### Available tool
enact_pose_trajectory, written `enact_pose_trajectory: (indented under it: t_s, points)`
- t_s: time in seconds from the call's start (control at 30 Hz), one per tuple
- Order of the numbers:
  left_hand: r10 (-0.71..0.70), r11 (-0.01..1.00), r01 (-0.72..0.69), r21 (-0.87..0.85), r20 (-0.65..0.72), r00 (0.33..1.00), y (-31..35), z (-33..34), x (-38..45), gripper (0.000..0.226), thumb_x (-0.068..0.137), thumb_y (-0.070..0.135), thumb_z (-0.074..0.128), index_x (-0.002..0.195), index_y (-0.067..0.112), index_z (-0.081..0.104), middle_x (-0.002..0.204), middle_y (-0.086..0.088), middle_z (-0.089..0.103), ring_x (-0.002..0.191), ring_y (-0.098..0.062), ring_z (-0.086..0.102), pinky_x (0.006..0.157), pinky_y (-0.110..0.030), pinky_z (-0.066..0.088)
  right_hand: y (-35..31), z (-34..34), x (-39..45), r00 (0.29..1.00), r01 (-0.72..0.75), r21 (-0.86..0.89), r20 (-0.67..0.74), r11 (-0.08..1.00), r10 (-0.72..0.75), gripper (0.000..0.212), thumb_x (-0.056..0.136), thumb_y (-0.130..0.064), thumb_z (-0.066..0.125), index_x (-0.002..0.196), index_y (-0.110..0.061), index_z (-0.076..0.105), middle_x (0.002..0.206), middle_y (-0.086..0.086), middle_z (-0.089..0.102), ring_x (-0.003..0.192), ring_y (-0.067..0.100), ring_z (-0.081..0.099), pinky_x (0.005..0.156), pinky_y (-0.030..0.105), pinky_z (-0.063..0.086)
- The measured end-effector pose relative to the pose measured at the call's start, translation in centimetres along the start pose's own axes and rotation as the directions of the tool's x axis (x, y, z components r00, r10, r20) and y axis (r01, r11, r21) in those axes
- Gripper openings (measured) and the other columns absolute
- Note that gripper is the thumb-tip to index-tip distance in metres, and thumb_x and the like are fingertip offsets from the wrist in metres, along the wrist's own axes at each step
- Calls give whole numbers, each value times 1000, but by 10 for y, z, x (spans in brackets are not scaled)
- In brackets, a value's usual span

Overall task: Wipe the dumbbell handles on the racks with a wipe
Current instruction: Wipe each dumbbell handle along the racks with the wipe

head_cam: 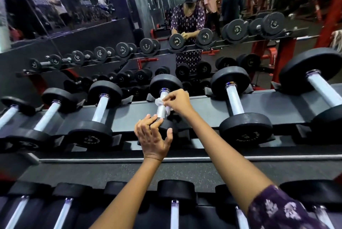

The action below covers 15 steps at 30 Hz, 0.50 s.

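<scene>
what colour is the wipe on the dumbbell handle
White. The wipe, pinched by the right hand, shows in the head view.

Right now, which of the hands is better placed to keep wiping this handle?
Right hand: it already pinches the wipe against the handle. The left hand only steadies the dumbbell's near weight.

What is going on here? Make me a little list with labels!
place: gym, dumbbell rack facing a mirror
right hand: pinches a white wipe around a dumbbell handle
left hand: fingers spread, touching that dumbbell's near weight
neighbours: dumbbells on both sides, untouched
lower row: more dumbbells below
</scene>
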<state>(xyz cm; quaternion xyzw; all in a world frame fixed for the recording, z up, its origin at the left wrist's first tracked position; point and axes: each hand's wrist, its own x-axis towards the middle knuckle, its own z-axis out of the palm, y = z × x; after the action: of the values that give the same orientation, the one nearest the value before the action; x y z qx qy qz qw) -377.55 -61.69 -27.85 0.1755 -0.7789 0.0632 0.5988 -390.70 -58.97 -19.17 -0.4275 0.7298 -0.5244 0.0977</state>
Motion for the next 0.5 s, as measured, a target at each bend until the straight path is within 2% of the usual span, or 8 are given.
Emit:
enact_pose_trajectory:
  t_s: [0.07,0.17,0.23,0.3,0.37,0.4,0.47,0.5]
  points:
    - [8,1000,-8,1,-4,1000,-2,-1,-1,31,90,40,45,107,13,46,113,-6,45,108,-29,46,91,-48,35,1,3,4,998,-18,19,-63,1000,20,12,78,1,66,87,3,74,84,20,71,56,0,47,54,1,35]
    - [3,1000,-4,-7,-15,1000,-1,-1,-1,40,98,49,33,107,13,46,113,-5,45,108,-29,47,90,-47,35,4,7,-8,999,-14,41,-41,999,16,11,77,-4,67,84,1,75,71,13,68,56,0,48,56,3,35]
    - [1,1000,-1,-8,-27,1000,0,1,1,41,98,50,31,106,13,46,112,-5,45,108,-29,46,90,-47,35,8,10,-15,999,-45,95,-21,994,47,10,74,-12,73,73,-2,75,59,8,64,49,1,46,53,10,34]
    - [0,1000,-1,-7,-29,1000,0,2,1,39,97,49,34,106,13,46,112,-5,45,107,-29,46,89,-48,35,8,14,-14,992,-88,171,-79,981,103,19,71,-12,72,58,2,68,48,8,53,46,4,40,50,17,32]
    - [1,1000,-1,-9,-30,1000,-1,2,0,36,95,46,38,106,13,47,112,-5,45,108,-29,47,90,-49,35,5,15,-8,972,-135,249,-157,959,178,23,71,-7,70,60,11,62,53,11,52,51,8,41,54,16,34]
    - [3,1000,-3,-10,-32,999,-1,1,-1,37,96,47,37,106,13,47,112,-5,45,108,-29,47,90,-49,35,3,16,-4,959,-154,292,-185,944,213,21,70,-4,70,62,13,60,57,11,53,54,10,42,57,10,35]
    - [14,1000,-15,-17,-35,999,-1,1,-1,40,98,49,33,106,13,47,112,-5,45,108,-29,47,90,-48,35,1,19,2,925,-198,387,-231,901,303,14,68,-3,73,68,7,62,65,9,58,60,12,48,62,2,35]
    - [19,1000,-19,-15,-38,999,-1,1,0,40,98,50,32,106,13,47,112,-5,45,108,-29,47,90,-48,35,2,21,4,905,-230,445,-228,865,359,15,67,-5,75,71,3,64,69,8,60,63,13,51,64,7,39]
